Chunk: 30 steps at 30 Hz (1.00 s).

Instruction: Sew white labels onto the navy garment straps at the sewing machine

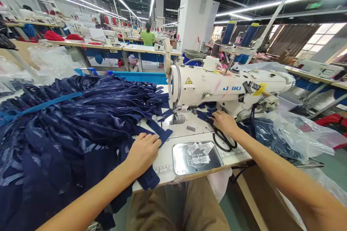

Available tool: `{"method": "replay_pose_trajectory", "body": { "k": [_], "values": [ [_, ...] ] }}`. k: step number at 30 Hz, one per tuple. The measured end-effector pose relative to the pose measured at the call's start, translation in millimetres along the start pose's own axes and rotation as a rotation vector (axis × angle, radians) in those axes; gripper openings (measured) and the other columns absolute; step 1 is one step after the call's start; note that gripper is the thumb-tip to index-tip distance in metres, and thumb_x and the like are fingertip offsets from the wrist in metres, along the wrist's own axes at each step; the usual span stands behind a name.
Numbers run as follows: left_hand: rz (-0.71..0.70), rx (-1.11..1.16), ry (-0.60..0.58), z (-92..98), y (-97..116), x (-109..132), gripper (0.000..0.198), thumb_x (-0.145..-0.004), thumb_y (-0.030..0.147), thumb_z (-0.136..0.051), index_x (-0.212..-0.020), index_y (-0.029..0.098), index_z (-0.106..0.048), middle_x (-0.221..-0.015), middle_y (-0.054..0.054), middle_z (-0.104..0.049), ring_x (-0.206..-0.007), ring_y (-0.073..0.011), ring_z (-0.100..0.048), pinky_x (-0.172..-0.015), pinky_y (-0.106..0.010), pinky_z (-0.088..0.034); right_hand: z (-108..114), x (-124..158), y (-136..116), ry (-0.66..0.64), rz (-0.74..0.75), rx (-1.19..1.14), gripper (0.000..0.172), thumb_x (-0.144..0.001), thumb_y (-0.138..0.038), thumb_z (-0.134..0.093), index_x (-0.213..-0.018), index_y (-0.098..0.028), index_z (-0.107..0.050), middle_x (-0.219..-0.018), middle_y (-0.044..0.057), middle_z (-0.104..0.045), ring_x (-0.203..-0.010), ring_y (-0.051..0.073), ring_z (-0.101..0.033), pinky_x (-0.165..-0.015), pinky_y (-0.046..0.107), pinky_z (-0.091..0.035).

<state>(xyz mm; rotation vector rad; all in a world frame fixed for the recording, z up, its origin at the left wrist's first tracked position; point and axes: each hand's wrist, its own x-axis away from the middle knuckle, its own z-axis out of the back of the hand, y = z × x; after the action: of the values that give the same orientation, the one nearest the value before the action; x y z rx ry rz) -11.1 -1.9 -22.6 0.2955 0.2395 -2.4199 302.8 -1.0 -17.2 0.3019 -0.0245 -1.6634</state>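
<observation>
My left hand rests with bent fingers on a navy fabric strap at the front left of the sewing machine. Its thumb side lies close to the strap's end. Under the machine's arm, my right hand has its fingers pressed together over a navy fabric piece. Black-handled scissors lie partly beneath that hand, their blades pointing towards the fabric. What its fingertips pinch is hidden. A large heap of navy garments covers the left side of the table.
White printed labels lie on a shiny metal plate at the table's front edge. A small grey tag is near the needle plate. Clear plastic bags stand at right. Thread cones rise behind the machine.
</observation>
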Motion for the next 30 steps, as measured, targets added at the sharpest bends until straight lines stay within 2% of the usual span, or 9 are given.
{"method": "replay_pose_trajectory", "body": {
  "k": [4, 8, 11, 14, 17, 19, 21, 24, 30],
  "values": [
    [0.333, 0.501, 0.238, -5.1, 0, -10, 0.005, -0.075, 0.015, -0.046, -0.070, 0.016, -0.047, -0.068, -0.003, -0.060, -0.066, -0.0177, -0.056, -0.062, -0.029, -0.038, -14, -9, 0, -0.009, 0.043, 0.043, 0.022, -0.081, -0.010, -0.039, -0.092, -0.014, -0.058, -0.090, 0.011, -0.059, -0.088, 0.021, -0.055, -0.062, 0.026, -0.038],
    [0.605, 1.269, 0.262, -11.5, -7, -13, 0.011, -0.072, 0.022, -0.050, -0.072, 0.018, -0.040, -0.055, 0.002, -0.058, -0.051, -0.0125, -0.057, -0.054, -0.023, -0.038, -21, -8, -3, 0.014, 0.068, 0.043, 0.024, -0.078, -0.007, -0.040, -0.093, -0.013, -0.058, -0.087, 0.012, -0.057, -0.078, 0.022, -0.057, -0.053, 0.025, -0.037],
    [0.668, 1.558, 0.272, -12.8, -11, -10, 0.017, -0.066, 0.025, -0.057, -0.075, 0.016, -0.045, -0.053, 0.001, -0.061, -0.049, -0.0119, -0.058, -0.053, -0.021, -0.038, -23, 1, -1, 0.085, 0.002, 0.053, 0.024, -0.081, -0.012, -0.037, -0.095, -0.012, -0.056, -0.093, 0.014, -0.054, -0.062, 0.019, -0.056, -0.046, 0.026, -0.033],
    [0.703, 1.636, 0.294, -11.2, -13, -7, 0.019, -0.063, 0.026, -0.061, -0.073, 0.013, -0.051, -0.050, -0.001, -0.062, -0.049, -0.0122, -0.058, -0.053, -0.020, -0.038, -20, 16, -3, 0.259, 0.033, -0.062, 0.027, -0.085, -0.022, -0.032, -0.092, -0.014, -0.057, -0.090, 0.013, -0.055, -0.057, 0.019, -0.055, -0.043, 0.027, -0.033],
    [0.727, 1.656, 0.299, -9.2, -12, -7, 0.017, -0.063, 0.024, -0.062, -0.071, 0.013, -0.052, -0.047, -0.001, -0.062, -0.046, -0.0115, -0.057, -0.052, -0.020, -0.037, -11, 36, -20, 0.430, 0.208, -0.329, 0.028, -0.087, -0.027, -0.031, -0.090, -0.016, -0.057, -0.079, 0.008, -0.060, -0.062, 0.019, -0.057, -0.049, 0.028, -0.040],
    [0.738, 1.660, 0.301, -8.6, -12, -8, 0.015, -0.064, 0.024, -0.062, -0.069, 0.013, -0.052, -0.047, -0.001, -0.062, -0.046, -0.0114, -0.057, -0.052, -0.020, -0.037, -3, 48, -41, 0.505, 0.353, -0.467, 0.028, -0.087, -0.024, -0.032, -0.101, -0.016, -0.055, -0.081, 0.007, -0.062, -0.068, 0.017, -0.059, -0.058, 0.027, -0.044],
    [0.749, 1.665, 0.306, -8.5, -11, -9, 0.014, -0.064, 0.023, -0.061, -0.068, 0.013, -0.052, -0.046, -0.002, -0.062, -0.047, -0.0115, -0.058, -0.053, -0.020, -0.038, 7, 55, -66, 0.481, 0.478, -0.512, 0.034, -0.085, -0.017, -0.032, -0.115, -0.016, -0.048, -0.079, 0.005, -0.063, -0.067, 0.014, -0.059, -0.060, 0.024, -0.045],
    [0.767, 1.674, 0.323, -9.3, -10, -9, 0.016, -0.064, 0.025, -0.063, -0.068, 0.013, -0.052, -0.046, -0.001, -0.062, -0.048, -0.0118, -0.058, -0.056, -0.021, -0.040, 19, 56, -102, 0.406, 0.593, -0.533, 0.042, -0.083, -0.011, -0.029, -0.123, -0.015, -0.043, -0.068, 0.002, -0.062, -0.054, 0.012, -0.056, -0.052, 0.023, -0.043],
    [0.726, 1.691, 0.351, -11.9, -11, -6, 0.023, -0.063, 0.031, -0.065, -0.069, 0.013, -0.053, -0.051, -0.001, -0.063, -0.050, -0.0143, -0.061, -0.057, -0.023, -0.042, 24, 39, -145, 0.300, 0.586, -0.398, 0.050, -0.077, -0.005, -0.032, -0.123, -0.018, -0.044, -0.072, 0.004, -0.064, -0.055, 0.013, -0.056, -0.046, 0.022, -0.037]
  ]
}}
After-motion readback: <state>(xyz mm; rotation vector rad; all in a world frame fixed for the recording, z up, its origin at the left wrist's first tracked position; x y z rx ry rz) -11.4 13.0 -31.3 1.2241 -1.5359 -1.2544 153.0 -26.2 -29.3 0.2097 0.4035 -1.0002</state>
